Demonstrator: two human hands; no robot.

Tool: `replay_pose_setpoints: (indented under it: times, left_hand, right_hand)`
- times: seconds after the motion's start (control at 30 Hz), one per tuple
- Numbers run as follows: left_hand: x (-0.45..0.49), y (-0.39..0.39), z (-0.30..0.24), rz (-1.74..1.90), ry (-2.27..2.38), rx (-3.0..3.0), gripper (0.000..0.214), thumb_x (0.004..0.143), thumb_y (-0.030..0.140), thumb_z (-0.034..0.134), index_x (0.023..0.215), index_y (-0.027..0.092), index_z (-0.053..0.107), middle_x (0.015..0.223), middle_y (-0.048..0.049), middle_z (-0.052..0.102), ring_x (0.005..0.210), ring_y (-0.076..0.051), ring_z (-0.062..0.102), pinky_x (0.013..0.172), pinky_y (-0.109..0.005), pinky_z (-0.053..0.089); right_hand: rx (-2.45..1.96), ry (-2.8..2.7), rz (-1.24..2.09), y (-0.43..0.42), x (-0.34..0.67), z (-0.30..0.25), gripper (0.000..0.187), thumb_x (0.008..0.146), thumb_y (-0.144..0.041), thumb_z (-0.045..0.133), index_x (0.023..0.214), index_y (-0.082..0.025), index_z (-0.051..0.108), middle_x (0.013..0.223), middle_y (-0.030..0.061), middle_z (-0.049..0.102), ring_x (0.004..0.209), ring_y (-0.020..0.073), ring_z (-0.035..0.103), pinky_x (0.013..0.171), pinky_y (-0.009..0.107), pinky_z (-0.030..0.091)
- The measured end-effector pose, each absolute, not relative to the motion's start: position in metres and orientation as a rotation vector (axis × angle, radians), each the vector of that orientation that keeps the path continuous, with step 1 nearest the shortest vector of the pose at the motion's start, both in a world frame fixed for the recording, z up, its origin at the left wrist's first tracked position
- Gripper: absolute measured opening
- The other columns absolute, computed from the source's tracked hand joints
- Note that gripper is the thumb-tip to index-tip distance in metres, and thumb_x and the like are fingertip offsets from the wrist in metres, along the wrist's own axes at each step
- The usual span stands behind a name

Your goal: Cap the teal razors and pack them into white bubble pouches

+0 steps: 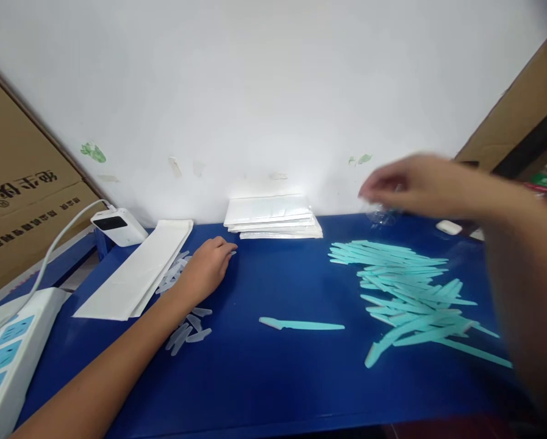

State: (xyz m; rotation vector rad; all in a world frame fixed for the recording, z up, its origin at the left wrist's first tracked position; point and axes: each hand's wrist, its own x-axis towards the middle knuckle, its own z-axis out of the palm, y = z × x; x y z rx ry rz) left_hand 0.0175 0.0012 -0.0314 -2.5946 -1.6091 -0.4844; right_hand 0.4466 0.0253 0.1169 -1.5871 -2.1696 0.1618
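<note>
My left hand [207,271] is closed, its fingertips pinching a small translucent blade cover [233,252] just above the blue table. Under and beside that forearm lie loose translucent covers [188,332] in two small heaps. A single turquoise eyebrow razor [303,324] lies flat at the middle, its head to the left. My right hand [414,186] is raised at the back right, smeared by motion, with its fingers curled. Clear crumpled plastic [381,216] shows just below it; whether the hand touches it I cannot tell. Nearer me spreads a pile of turquoise eyebrow razors [405,292].
White packets are stacked [273,216] against the wall. More long white packets [138,271] lie at left, by a white device [120,227] with a cable. A power strip [14,360] occupies the left edge. Cardboard [30,183] stands at left. A white object [449,227] lies back right.
</note>
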Motion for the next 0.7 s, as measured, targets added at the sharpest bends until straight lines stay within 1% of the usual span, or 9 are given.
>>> replay_pose_setpoints:
  times: [0.07, 0.1, 0.2, 0.27, 0.37, 0.43, 0.5, 0.57, 0.7]
  left_hand:
    - [0.016, 0.001, -0.034, -0.460, -1.588, -2.609, 0.039, 0.102, 0.012, 0.043, 0.128, 0.013, 0.072, 0.113, -0.0169, 0.069, 0.104, -0.033, 0.067, 0.093, -0.049, 0.057]
    - [0.015, 0.001, -0.036, -0.454, -1.579, -2.617, 0.040, 0.101, 0.012, 0.043, 0.128, 0.013, 0.072, 0.113, -0.0173, 0.068, 0.105, -0.033, 0.066, 0.093, -0.049, 0.057]
    - [0.015, 0.001, -0.039, -0.475, -1.568, -2.644, 0.039, 0.104, 0.015, 0.042, 0.129, 0.012, 0.072, 0.112, -0.0169, 0.067, 0.105, -0.032, 0.065, 0.093, -0.049, 0.057]
    - [0.017, 0.001, -0.038, -0.513, -1.561, -2.667, 0.039, 0.108, 0.019, 0.040, 0.130, 0.014, 0.071, 0.112, -0.0153, 0.067, 0.105, -0.030, 0.066, 0.094, -0.046, 0.058]
    - [0.026, -0.004, -0.029, -0.731, -1.627, -2.769, 0.036, 0.111, 0.027, 0.042, 0.126, 0.021, 0.075, 0.114, -0.0109, 0.071, 0.103, -0.025, 0.069, 0.092, -0.041, 0.059]
    - [0.034, -0.009, -0.021, -1.002, -1.753, -2.844, 0.029, 0.109, 0.035, 0.053, 0.117, 0.024, 0.078, 0.112, -0.0083, 0.076, 0.098, -0.023, 0.072, 0.088, -0.039, 0.060]
    - [0.043, -0.014, -0.013, -1.287, -1.877, -2.889, 0.025, 0.103, 0.043, 0.066, 0.109, 0.022, 0.079, 0.106, -0.0078, 0.080, 0.094, -0.023, 0.075, 0.086, -0.037, 0.060]
    - [0.049, -0.018, -0.009, -1.523, -1.954, -2.898, 0.028, 0.097, 0.046, 0.075, 0.106, 0.020, 0.080, 0.103, -0.0088, 0.083, 0.094, -0.024, 0.078, 0.087, -0.037, 0.062]
    - [0.055, -0.023, -0.007, -1.761, -2.018, -2.828, 0.030, 0.090, 0.046, 0.084, 0.104, 0.020, 0.082, 0.100, -0.0089, 0.086, 0.094, -0.025, 0.082, 0.088, -0.037, 0.064]
  right_hand:
    - [-1.633, -2.481, 0.337, 0.032, 0.446, 0.085, 0.044, 0.105, -0.041, 0.052, 0.101, -0.010, 0.082, 0.093, 0.0110, 0.081, 0.079, 0.0177, 0.071, 0.075, 0.036, 0.050]
    - [-1.684, -2.564, 0.425, 0.035, 0.447, 0.068, 0.037, 0.100, -0.041, 0.060, 0.098, -0.013, 0.083, 0.094, 0.0114, 0.081, 0.080, 0.0191, 0.071, 0.074, 0.036, 0.050]
    - [-1.761, -2.574, 0.478, 0.045, 0.455, 0.025, 0.018, 0.085, -0.035, 0.075, 0.085, -0.018, 0.083, 0.092, 0.0106, 0.082, 0.077, 0.0225, 0.072, 0.069, 0.034, 0.051]
    - [-1.809, -2.556, 0.505, 0.051, 0.461, 0.010, 0.014, 0.081, -0.033, 0.077, 0.084, -0.020, 0.082, 0.090, 0.0094, 0.081, 0.077, 0.0248, 0.073, 0.067, 0.034, 0.051]
    - [-1.836, -2.538, 0.545, 0.055, 0.467, 0.004, 0.015, 0.081, -0.035, 0.074, 0.084, -0.021, 0.079, 0.090, 0.0097, 0.081, 0.077, 0.0266, 0.074, 0.065, 0.035, 0.052]
    - [-1.828, -2.529, 0.550, 0.054, 0.467, 0.004, 0.020, 0.082, -0.038, 0.073, 0.092, -0.021, 0.078, 0.097, 0.0109, 0.081, 0.082, 0.0274, 0.074, 0.067, 0.035, 0.053]
    - [-1.825, -2.519, 0.546, 0.054, 0.466, 0.005, 0.026, 0.084, -0.041, 0.072, 0.099, -0.021, 0.077, 0.103, 0.0123, 0.080, 0.086, 0.0283, 0.074, 0.069, 0.036, 0.054]
    - [-1.819, -2.526, 0.571, 0.053, 0.465, 0.004, 0.028, 0.086, -0.044, 0.070, 0.099, -0.021, 0.076, 0.103, 0.0125, 0.079, 0.085, 0.0285, 0.073, 0.069, 0.037, 0.054]
    - [-1.776, -2.568, 0.626, 0.051, 0.461, 0.004, 0.026, 0.090, -0.045, 0.065, 0.093, -0.021, 0.074, 0.096, 0.0112, 0.078, 0.082, 0.0274, 0.070, 0.070, 0.038, 0.052]
